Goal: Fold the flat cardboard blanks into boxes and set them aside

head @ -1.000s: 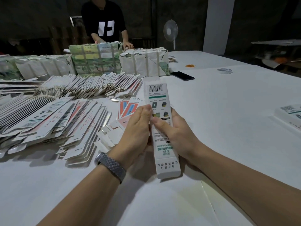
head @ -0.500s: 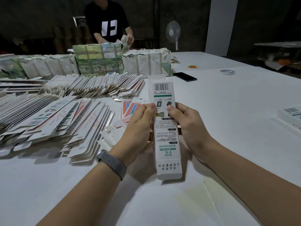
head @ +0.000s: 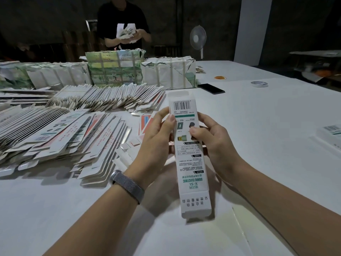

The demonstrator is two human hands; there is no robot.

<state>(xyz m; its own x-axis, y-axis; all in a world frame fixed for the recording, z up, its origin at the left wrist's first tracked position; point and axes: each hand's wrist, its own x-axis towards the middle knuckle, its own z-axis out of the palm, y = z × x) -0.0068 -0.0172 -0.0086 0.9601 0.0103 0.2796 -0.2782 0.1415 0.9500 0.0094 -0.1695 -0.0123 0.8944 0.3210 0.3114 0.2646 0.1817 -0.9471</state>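
My left hand [head: 156, 145] and my right hand [head: 212, 143] both grip one box [head: 190, 154], each curled round a long edge of its upper half with a thumb pressed on the printed face. The box lies between my palms, its long axis running straight away from me: the barcode end is the far end, past my fingertips, and the near end hangs below my wrists, above the table [head: 258, 126]. The hands sit level with each other, so neither is clearly nearer the far end. At that far end a flap [head: 178, 95] stands up unfolded, so I judge the closing there is the step in hand, and my thumbs would have to slide up the box to reach it. Left of the box lie the fanned flat blanks [head: 64, 133]. Right of it, near the table's edge, another made-up box [head: 332, 133] lies well apart.
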